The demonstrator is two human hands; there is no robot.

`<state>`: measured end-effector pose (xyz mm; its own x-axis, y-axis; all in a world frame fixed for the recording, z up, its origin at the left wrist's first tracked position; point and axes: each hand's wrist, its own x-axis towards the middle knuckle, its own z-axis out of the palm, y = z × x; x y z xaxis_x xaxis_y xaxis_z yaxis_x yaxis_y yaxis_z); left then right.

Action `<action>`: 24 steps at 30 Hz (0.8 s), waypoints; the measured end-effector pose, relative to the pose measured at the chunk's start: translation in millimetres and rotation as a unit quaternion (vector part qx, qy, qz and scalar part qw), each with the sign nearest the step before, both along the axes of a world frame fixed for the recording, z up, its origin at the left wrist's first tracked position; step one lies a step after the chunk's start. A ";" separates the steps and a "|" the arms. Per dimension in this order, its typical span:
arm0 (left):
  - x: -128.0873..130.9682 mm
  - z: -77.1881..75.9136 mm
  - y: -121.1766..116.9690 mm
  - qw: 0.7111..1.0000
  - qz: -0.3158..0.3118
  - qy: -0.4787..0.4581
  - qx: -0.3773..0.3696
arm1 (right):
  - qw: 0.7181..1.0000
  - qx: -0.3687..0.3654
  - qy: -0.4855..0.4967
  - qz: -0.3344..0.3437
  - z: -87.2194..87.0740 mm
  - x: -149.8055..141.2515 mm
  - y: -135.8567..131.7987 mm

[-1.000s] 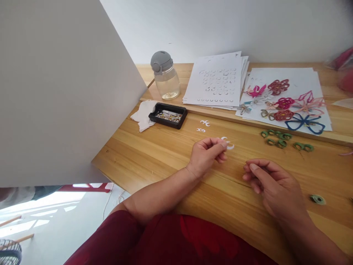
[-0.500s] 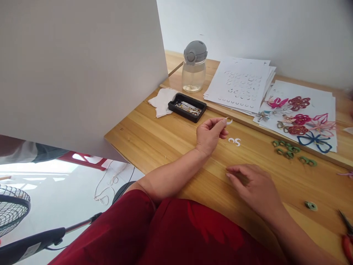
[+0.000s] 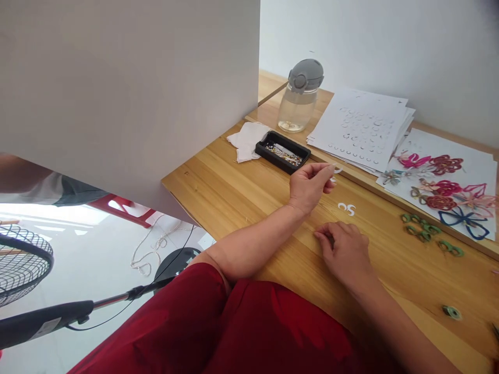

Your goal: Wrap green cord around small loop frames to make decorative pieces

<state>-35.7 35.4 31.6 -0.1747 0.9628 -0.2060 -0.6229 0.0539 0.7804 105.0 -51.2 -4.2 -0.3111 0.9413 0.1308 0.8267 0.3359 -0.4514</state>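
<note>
My left hand is raised a little above the wooden table and pinches a small white paper crescent between thumb and fingertips. Another white paper cutout lies on the table just to its right. My right hand rests on the tabletop near me with its fingers curled down against the wood; what lies under them is hidden.
A black tray of beads, a white cloth and a water bottle stand at the back. Punched white sheets, coloured paper flowers, green coils lie right. A white partition is left; a fan below.
My left hand has lifted the white crescent off the table and holds it higher. My right hand has slid left toward me. The view has swung to the left.
</note>
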 end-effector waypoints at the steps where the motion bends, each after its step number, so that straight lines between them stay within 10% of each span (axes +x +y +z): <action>1: 1.3 -0.8 -1.7 1.000 -0.018 0.006 0.006 | 0.999 -0.014 0.035 0.002 2.9 2.1 -0.8; 9: 14.6 -3.6 -23.1 0.981 -0.162 0.103 0.027 | 0.888 -0.272 0.350 -0.121 31.1 40.3 -21.9; 15: 28.5 -3.4 -46.6 0.955 -0.258 0.147 0.016 | 0.938 -0.120 0.284 -0.159 24.7 60.2 -31.8; 24: 37.9 -20.9 -47.8 0.956 -0.283 0.034 -0.074 | 0.938 -0.119 0.294 -0.137 11.5 58.7 -29.8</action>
